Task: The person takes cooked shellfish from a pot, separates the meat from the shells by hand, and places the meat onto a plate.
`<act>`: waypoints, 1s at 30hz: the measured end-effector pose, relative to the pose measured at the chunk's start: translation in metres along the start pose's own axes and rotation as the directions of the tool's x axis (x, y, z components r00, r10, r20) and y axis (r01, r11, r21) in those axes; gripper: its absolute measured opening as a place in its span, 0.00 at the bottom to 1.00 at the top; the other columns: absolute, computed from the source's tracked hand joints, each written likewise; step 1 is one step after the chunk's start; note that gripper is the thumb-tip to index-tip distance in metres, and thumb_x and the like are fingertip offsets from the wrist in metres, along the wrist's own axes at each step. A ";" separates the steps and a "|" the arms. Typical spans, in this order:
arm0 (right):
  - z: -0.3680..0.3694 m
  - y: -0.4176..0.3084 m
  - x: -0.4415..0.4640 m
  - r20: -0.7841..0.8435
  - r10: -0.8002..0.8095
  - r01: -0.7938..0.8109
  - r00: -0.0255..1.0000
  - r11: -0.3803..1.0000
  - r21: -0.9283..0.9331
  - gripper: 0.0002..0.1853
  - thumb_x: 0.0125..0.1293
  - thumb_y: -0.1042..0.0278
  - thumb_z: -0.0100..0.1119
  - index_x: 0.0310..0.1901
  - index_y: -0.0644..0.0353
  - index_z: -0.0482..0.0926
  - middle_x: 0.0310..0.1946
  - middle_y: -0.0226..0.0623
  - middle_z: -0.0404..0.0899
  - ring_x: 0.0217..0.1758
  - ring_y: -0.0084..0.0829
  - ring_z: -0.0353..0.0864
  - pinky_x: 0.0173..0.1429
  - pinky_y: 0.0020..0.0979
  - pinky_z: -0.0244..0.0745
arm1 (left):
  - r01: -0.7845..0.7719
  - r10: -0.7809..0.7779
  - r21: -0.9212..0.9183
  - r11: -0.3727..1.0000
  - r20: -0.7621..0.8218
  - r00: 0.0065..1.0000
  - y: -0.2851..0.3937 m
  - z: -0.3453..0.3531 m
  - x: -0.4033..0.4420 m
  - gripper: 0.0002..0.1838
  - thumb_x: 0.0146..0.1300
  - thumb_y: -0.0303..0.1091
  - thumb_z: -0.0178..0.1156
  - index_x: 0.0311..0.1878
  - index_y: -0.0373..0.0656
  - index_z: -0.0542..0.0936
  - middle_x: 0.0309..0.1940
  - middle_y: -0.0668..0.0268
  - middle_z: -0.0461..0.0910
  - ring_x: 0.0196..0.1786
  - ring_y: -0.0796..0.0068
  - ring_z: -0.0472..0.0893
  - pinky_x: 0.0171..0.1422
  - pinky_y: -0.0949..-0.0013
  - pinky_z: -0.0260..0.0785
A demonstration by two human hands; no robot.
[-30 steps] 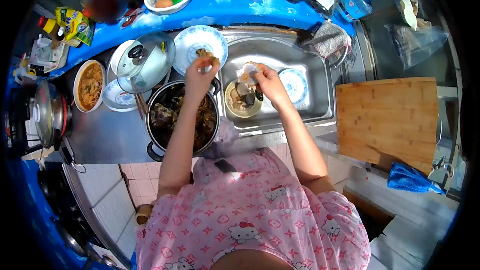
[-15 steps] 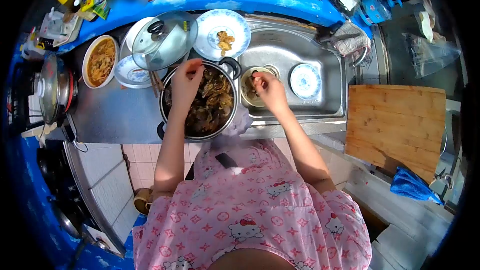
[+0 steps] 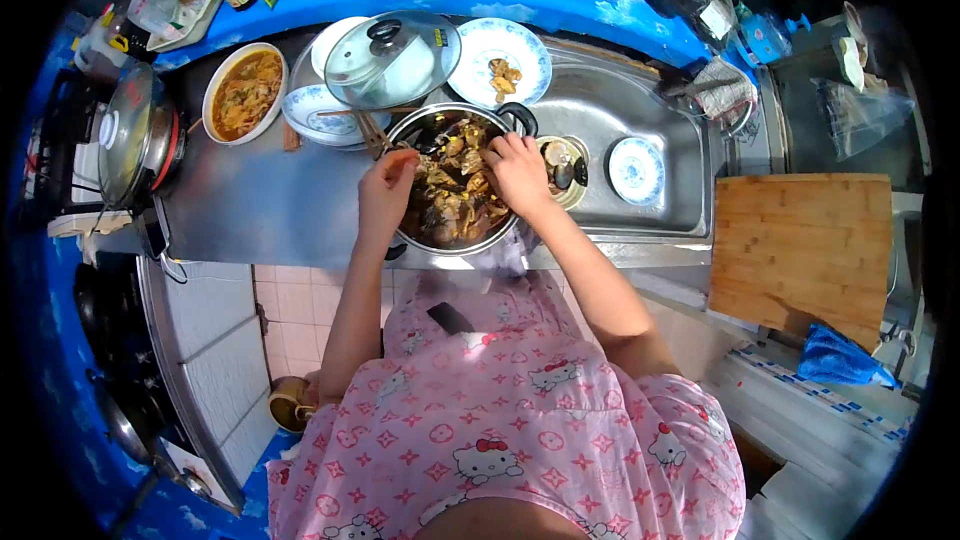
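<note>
A steel pot (image 3: 400,227) full of cooked shellfish (image 3: 455,185) stands on the counter in front of me. At its left rim is my left hand (image 3: 385,190), fingertips pinched together; whatever they hold is too small to name. My right hand (image 3: 520,178) reaches over the pot's right side with fingers curled down among the shellfish, and its fingertips are partly hidden. Just right of that hand, a small bowl (image 3: 577,198) with dark shells (image 3: 564,175) sits in the sink. Behind the pot, a blue-and-white plate (image 3: 535,48) carries pieces of shellfish meat (image 3: 504,78).
A glass lid (image 3: 390,65) leans over bowls and a plate behind the pot, with chopsticks beside it. Left of these is a dish of stew (image 3: 243,95). The sink (image 3: 660,225) holds a small plate (image 3: 636,171); a cutting board (image 3: 800,245) is farther right.
My right hand has moved left from the small bowl into the pot, and dark shells now show in that bowl. My left hand has lowered to the pot's left rim. The view has shifted.
</note>
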State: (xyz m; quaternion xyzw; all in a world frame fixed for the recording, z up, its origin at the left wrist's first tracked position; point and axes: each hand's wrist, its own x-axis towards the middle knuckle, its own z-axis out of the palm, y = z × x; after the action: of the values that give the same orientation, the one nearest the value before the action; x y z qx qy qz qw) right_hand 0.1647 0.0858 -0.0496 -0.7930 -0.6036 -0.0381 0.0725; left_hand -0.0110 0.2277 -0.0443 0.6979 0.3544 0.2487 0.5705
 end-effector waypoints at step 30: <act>0.020 -0.061 0.058 0.109 0.459 -0.467 0.882 0.881 0.068 0.14 0.46 0.57 0.65 0.30 0.59 0.82 0.30 0.40 0.82 0.49 0.39 0.71 0.56 0.39 0.56 | 0.000 0.003 -0.139 0.990 0.024 1.000 -0.012 -0.026 -0.023 0.09 0.65 0.27 0.53 0.45 0.38 0.79 0.35 0.63 0.83 0.38 0.78 0.80 0.44 0.77 0.72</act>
State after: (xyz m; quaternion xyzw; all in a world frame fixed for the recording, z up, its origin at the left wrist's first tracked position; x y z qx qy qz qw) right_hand 0.1212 0.1605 -0.0565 -0.9110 -0.4003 0.0438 0.0889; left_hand -0.0472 0.2274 -0.0492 0.6597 0.3287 0.2649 0.6217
